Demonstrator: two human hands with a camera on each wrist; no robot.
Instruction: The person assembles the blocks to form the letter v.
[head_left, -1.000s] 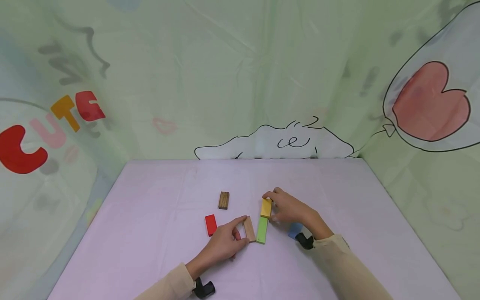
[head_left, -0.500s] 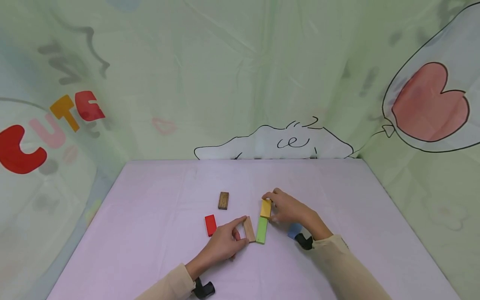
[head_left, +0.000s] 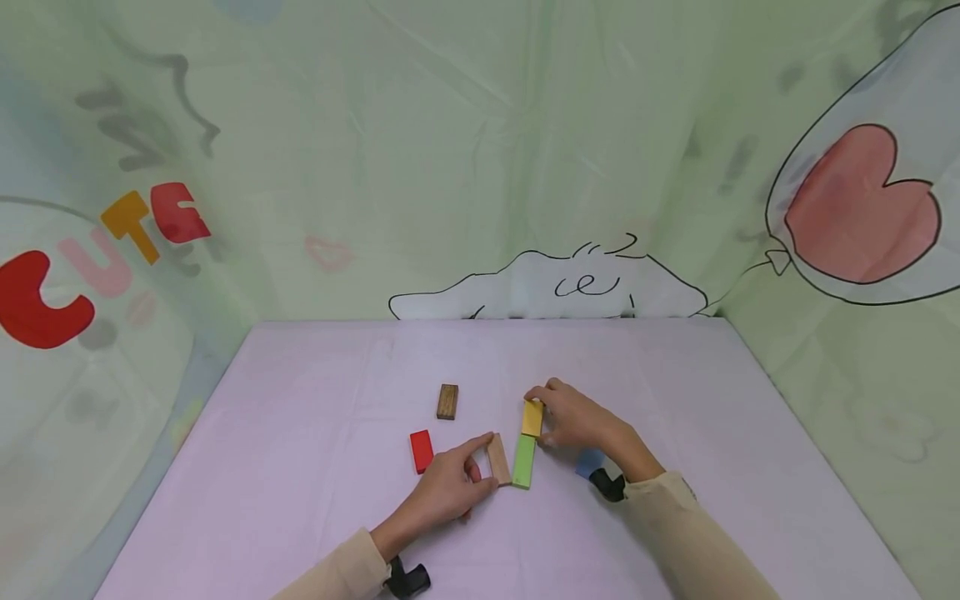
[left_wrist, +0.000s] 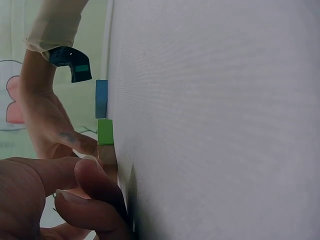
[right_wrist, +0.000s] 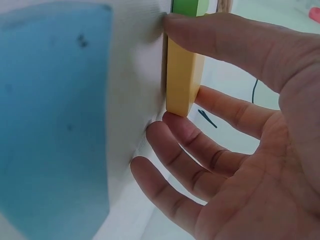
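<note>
My left hand [head_left: 448, 482] pinches a plain wooden block [head_left: 498, 460] lying on the table, index finger at its far end and thumb at its near end. Right beside it lies a green block [head_left: 523, 462], their near ends close together. A yellow block [head_left: 532, 418] continues the line from the green one's far end. My right hand [head_left: 581, 418] holds the yellow block, its thumb [right_wrist: 200, 35] along the side near the green joint and fingertips at the far end. In the left wrist view, my fingers hide most of the wooden block.
A red block [head_left: 422, 451] lies left of my left hand, and a dark brown block [head_left: 447, 402] farther back. Under my right wrist is a blue block [head_left: 589, 462], partly covered by the black wrist camera [head_left: 607, 484]. Printed cloth walls [head_left: 480, 167] enclose the table [head_left: 330, 375].
</note>
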